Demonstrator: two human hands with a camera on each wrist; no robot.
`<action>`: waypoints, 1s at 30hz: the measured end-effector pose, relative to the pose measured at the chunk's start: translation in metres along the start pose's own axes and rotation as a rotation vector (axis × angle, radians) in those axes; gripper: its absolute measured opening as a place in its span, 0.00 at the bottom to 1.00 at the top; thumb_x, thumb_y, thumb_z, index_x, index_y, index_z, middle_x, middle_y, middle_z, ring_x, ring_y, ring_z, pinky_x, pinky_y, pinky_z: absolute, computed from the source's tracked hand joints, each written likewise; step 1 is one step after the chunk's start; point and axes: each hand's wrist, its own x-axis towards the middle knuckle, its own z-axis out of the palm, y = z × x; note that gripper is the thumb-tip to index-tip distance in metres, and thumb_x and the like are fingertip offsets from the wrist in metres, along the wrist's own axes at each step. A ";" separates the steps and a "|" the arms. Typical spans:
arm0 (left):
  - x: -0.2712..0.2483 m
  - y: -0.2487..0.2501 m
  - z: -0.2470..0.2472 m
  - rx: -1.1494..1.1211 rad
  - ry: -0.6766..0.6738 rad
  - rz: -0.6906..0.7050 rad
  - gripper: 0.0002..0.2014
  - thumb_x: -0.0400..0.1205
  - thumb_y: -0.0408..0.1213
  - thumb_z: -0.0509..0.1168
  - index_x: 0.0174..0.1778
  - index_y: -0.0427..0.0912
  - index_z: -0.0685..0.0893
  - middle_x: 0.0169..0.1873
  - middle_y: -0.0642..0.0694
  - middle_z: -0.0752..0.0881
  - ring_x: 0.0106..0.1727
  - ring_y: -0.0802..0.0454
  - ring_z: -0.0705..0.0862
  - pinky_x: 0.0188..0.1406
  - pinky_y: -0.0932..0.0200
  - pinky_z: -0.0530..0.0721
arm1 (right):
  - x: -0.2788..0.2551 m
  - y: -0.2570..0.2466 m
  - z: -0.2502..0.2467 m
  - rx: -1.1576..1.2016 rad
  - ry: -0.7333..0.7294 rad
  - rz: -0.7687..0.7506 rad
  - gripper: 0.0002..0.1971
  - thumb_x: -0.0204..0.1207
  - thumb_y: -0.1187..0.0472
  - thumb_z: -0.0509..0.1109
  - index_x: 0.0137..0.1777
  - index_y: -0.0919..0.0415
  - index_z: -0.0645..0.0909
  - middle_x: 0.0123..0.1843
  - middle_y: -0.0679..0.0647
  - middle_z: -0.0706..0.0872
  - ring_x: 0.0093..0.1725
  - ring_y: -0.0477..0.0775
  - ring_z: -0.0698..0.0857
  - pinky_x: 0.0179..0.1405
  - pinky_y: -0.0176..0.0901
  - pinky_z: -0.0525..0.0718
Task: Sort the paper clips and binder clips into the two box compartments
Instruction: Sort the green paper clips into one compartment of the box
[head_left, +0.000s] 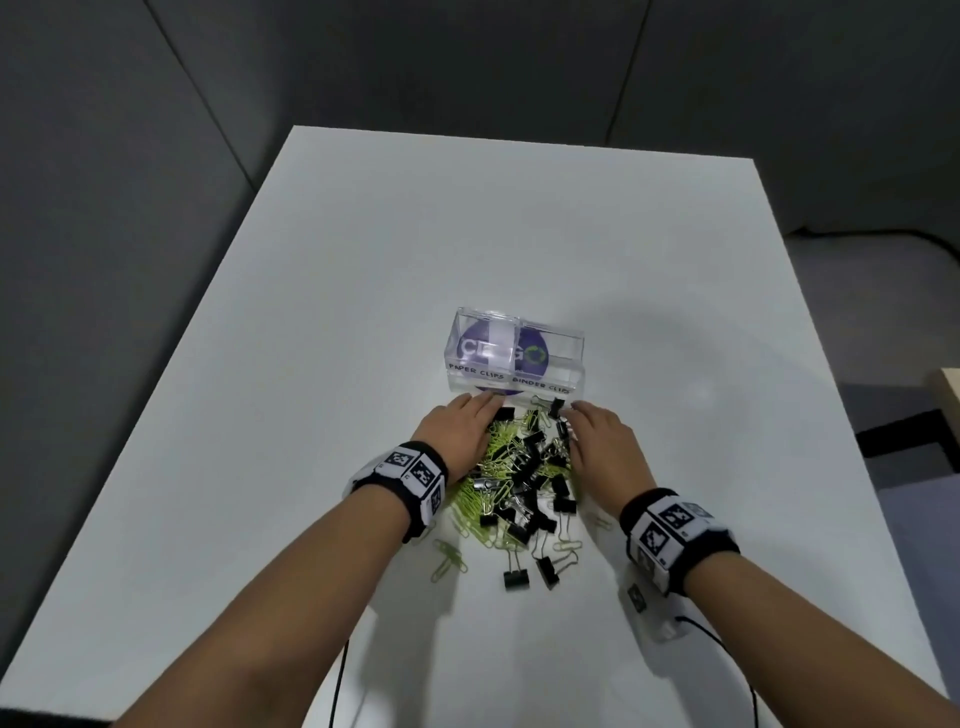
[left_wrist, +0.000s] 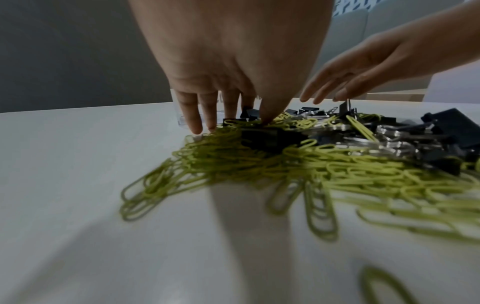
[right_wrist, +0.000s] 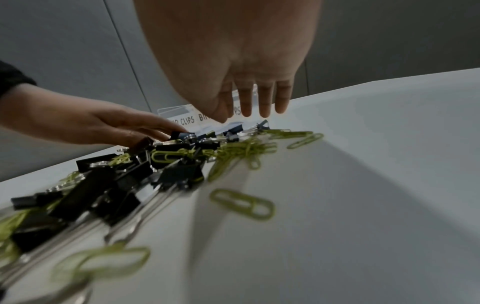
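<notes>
A clear two-compartment box (head_left: 515, 358), lettered PAPER CLIPS on the left and BINDER CLIPS on the right, stands mid-table. Just in front of it lies a mixed heap of yellow-green paper clips (head_left: 498, 447) and black binder clips (head_left: 524, 467). My left hand (head_left: 462, 431) lies flat on the heap's left side, its straight fingers (left_wrist: 193, 121) touching the paper clips (left_wrist: 233, 160). My right hand (head_left: 597, 436) hovers flat over the heap's right side with fingers (right_wrist: 265, 102) extended. Neither hand holds anything. The box label (right_wrist: 187, 120) shows behind the binder clips (right_wrist: 124, 179).
The white table (head_left: 363, 260) stretches all round the heap, with stray paper clips (head_left: 449, 558) and binder clips (head_left: 545, 569) nearer me. Grey padded walls (head_left: 156, 156) lie behind and to the left. Black cables (head_left: 340, 675) trail from my wristbands.
</notes>
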 end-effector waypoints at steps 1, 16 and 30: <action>0.000 0.002 0.000 -0.011 0.008 -0.008 0.28 0.86 0.40 0.51 0.82 0.44 0.51 0.82 0.45 0.56 0.80 0.44 0.62 0.74 0.48 0.72 | 0.005 0.000 -0.003 -0.001 -0.010 -0.032 0.22 0.81 0.66 0.57 0.75 0.59 0.67 0.77 0.57 0.71 0.74 0.59 0.71 0.73 0.51 0.69; 0.011 -0.006 -0.014 0.008 -0.015 0.007 0.25 0.83 0.29 0.58 0.77 0.44 0.67 0.75 0.44 0.69 0.73 0.44 0.69 0.63 0.51 0.78 | 0.037 0.013 -0.009 -0.172 -0.121 -0.079 0.18 0.83 0.61 0.57 0.72 0.54 0.73 0.69 0.54 0.79 0.64 0.59 0.78 0.60 0.51 0.78; 0.023 -0.016 -0.021 -0.361 -0.058 -0.112 0.22 0.80 0.31 0.65 0.71 0.42 0.72 0.65 0.39 0.77 0.65 0.43 0.78 0.68 0.51 0.76 | 0.041 0.000 -0.004 -0.122 -0.089 0.001 0.16 0.81 0.58 0.62 0.67 0.58 0.72 0.65 0.57 0.80 0.61 0.59 0.79 0.60 0.51 0.78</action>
